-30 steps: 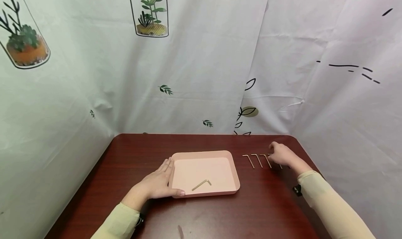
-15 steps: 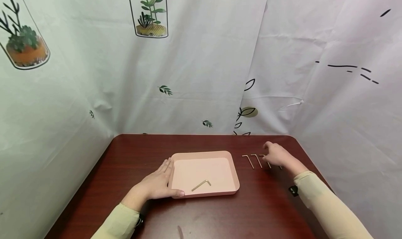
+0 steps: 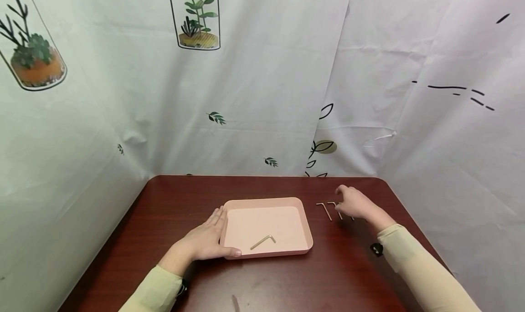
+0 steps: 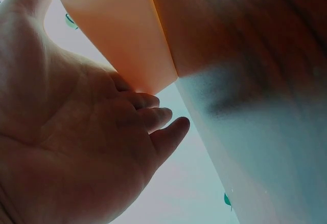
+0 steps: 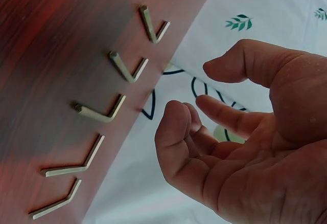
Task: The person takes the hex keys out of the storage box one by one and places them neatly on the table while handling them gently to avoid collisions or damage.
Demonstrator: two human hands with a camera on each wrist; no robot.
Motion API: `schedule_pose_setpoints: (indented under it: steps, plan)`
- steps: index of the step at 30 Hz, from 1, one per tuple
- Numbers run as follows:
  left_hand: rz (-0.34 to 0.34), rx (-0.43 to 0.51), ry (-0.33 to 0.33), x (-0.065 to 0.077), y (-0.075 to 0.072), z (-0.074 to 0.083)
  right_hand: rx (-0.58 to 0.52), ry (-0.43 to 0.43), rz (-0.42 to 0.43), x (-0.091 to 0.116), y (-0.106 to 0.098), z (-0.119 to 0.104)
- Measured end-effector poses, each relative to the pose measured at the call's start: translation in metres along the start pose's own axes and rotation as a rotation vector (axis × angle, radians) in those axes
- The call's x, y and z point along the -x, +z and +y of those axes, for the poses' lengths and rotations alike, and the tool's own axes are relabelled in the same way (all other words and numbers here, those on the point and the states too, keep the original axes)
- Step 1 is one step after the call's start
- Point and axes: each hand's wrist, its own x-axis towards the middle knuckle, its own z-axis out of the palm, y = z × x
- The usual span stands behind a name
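Observation:
A shallow pink tray [image 3: 283,222] lies on the table, with one L-shaped hex key [image 3: 263,242] inside near its front edge. My left hand [image 3: 205,238] touches the tray's left side, fingers straight along the rim and thumb at the front corner; the left wrist view shows its palm beside the tray wall [image 4: 122,29]. Above a row of several brass-coloured hex keys [image 3: 324,211] hovers my right hand [image 3: 356,204]. In the right wrist view its fingers [image 5: 173,137] are loosely bent and hold nothing. The hand partly hides the row in the head view.
The dark red-brown table [image 3: 270,284] has rounded far corners. White printed cloth [image 3: 254,89] hangs behind it and at both sides. A small mark [image 3: 235,302] shows at the table's near side.
My right hand has moved left along the row of hex keys, uncovering keys on its right. The left hand, the tray and the hex key in it have stayed put.

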Motion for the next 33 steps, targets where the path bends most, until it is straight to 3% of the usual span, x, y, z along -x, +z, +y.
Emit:
schedule_pose_setpoints:
  steps: [33]
  plan:
    - [0.000,-0.008,0.003,-0.001,0.001,0.000,-0.022,-0.103,0.032,0.003,0.012,-0.066]
